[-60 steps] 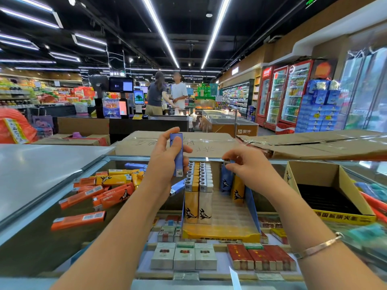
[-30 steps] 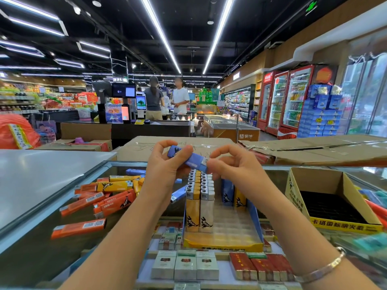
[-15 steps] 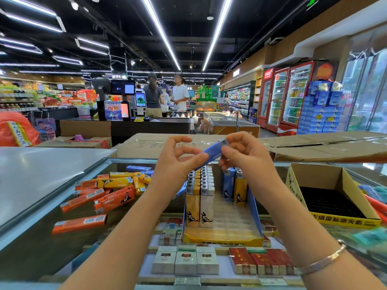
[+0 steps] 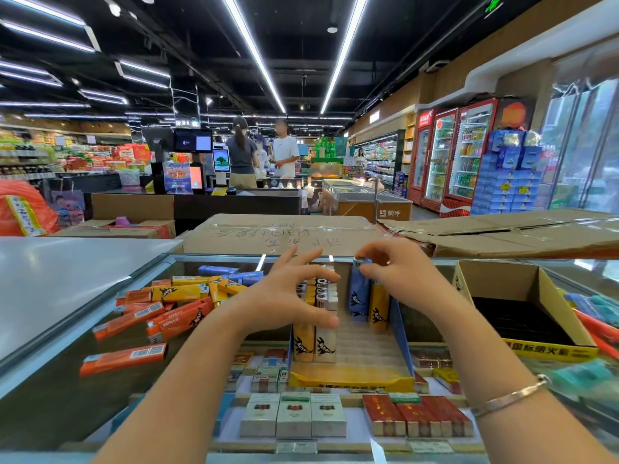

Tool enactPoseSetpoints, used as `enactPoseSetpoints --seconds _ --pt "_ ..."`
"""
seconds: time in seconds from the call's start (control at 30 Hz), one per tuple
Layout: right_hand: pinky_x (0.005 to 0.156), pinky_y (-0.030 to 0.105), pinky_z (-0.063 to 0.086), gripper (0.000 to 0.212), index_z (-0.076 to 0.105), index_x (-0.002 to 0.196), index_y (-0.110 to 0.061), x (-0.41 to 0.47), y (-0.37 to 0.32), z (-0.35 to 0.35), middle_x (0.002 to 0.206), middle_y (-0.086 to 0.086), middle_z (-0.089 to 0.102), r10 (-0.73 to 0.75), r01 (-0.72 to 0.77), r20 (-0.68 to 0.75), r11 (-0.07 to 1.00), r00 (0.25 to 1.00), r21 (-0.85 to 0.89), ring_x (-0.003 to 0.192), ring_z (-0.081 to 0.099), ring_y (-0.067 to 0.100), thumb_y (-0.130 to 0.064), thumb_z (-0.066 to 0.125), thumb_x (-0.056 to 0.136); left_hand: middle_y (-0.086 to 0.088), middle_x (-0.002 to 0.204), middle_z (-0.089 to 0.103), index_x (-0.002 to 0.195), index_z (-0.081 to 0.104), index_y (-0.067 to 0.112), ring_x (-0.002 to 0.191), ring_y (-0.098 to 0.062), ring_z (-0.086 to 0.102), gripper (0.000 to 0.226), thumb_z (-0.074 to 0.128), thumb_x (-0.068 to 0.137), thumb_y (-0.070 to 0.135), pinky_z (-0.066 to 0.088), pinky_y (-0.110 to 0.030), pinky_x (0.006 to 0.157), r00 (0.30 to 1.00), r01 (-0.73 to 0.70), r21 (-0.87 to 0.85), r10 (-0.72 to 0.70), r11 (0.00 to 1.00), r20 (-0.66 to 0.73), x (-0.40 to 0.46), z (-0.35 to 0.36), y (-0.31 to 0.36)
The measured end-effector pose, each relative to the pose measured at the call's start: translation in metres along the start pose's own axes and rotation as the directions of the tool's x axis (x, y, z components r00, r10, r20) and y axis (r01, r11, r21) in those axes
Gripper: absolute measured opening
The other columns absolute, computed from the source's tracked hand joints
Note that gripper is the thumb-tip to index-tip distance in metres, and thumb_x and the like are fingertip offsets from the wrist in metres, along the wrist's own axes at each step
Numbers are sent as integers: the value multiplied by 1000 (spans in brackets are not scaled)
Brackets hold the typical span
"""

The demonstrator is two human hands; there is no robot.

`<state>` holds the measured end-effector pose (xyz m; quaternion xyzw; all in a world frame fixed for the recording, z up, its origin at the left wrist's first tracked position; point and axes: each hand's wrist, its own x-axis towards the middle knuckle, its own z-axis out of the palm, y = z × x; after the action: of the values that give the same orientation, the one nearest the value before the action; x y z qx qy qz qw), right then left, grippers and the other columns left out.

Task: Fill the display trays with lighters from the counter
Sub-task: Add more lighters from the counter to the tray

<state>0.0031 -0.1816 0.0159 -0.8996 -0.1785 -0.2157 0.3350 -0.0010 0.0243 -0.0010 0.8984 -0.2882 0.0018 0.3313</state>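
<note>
Currently, a blue lighter (image 4: 358, 293) is pinched at its top by the curled fingers of the right hand (image 4: 398, 274), and it is held upright in the display tray (image 4: 400, 324), at about 1 o'clock from the tray's centre, just beside a yellow lighter (image 4: 379, 304) standing at its 3 o'clock side. The left hand (image 4: 288, 294) is kept released, with its fingers spread and relaxed and nothing grasped; it is seen in front of two rows of standing lighters (image 4: 315, 336) packed along the tray's 9 o'clock side, though whether they are touched cannot be told. The tray's stepped middle is seen between those rows and the blue lighter. The tray is set on the glass counter (image 4: 50, 396), through which packs of cigarettes (image 4: 293, 415) are seen at the tray's 6 o'clock. Loose lighters (image 4: 157, 313), orange, yellow and blue, are scattered flat on the glass at the tray's 9 to 10 o'clock, and one orange lighter (image 4: 122, 358) is lain apart from them at about 8 o'clock. An open cardboard box (image 4: 549, 296) with dark contents is placed at the tray's 3 o'clock. A bracelet (image 4: 509, 396) is worn on the right wrist.
</note>
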Motion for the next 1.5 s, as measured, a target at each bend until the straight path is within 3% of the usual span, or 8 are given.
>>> enactPoseSetpoints --seconds 0.53,0.63,0.7,0.87,0.97,1.1,1.4,1.5 --pt "71 18 31 16 68 99 -18 3 8 2 100 -5 48 -12 31 83 974 996 -227 97 39 11 -13 66 84 33 128 28 116 47 55 136 -1 15 51 71 71 52 24 -37 110 999 25 -40 -24 999 25 -2 0 -1" --pt "83 24 31 12 65 92 -23 4 10 2 106 -8 47 -1 20 90 978 996 -208 105 35 10 -15 67 84 29 134 36 116 49 52 128 2 28 48 54 70 68 30 -23 98 1000 7 -86 -7 996 0 -4 -1 4" --pt "73 20 35 14 60 87 -26 3 11 2 101 -10 49 30 -16 125 994 992 -111 101 43 11 -14 66 84 29 121 43 118 50 48 108 12 41 51 42 72 70 34 -13 81 998 2 -165 -12 986 -61 -3 -3 6" --pt "58 19 36 11 55 85 -26 -1 11 4 90 -12 52 50 -47 149 999 988 -24 80 49 4 -18 62 87 1 121 56 124 48 34 71 -1 54 31 45 97 19 42 -13 53 889 155 -114 -188 981 -418 7 -12 -24" --pt "58 18 35 9 55 86 -24 -1 8 4 89 -12 52 44 -41 145 999 988 -24 79 47 2 -17 61 87 -9 135 49 138 40 31 101 -23 57 58 43 88 1 53 -37 78 831 431 153 -325 890 -451 9 -15 -52" --pt "57 18 33 13 52 84 -25 -2 6 4 87 -14 50 38 -35 143 999 989 -25 78 46 -1 -16 60 88 -5 153 28 144 29 33 144 -24 11 65 36 89 -1 11 -48 116 843 536 432 -432 725 -321 14 -3 -80" --pt "53 14 31 20 48 79 -30 -4 5 3 84 -15 48 38 -35 150 999 988 -27 73 45 -2 -17 59 89 -1 123 56 124 54 30 118 -23 46 35 46 92 17 24 -41 108 806 579 562 -309 590 -505 15 2 -97" --pt "51 11 29 20 48 79 -30 -3 5 3 83 -17 48 33 -28 151 999 988 -40 74 45 -2 -17 60 89 -1 104 58 114 54 23 93 -20 56 21 44 96 27 44 -36 85 763 533 430 -195 729 -617 16 2 -86"
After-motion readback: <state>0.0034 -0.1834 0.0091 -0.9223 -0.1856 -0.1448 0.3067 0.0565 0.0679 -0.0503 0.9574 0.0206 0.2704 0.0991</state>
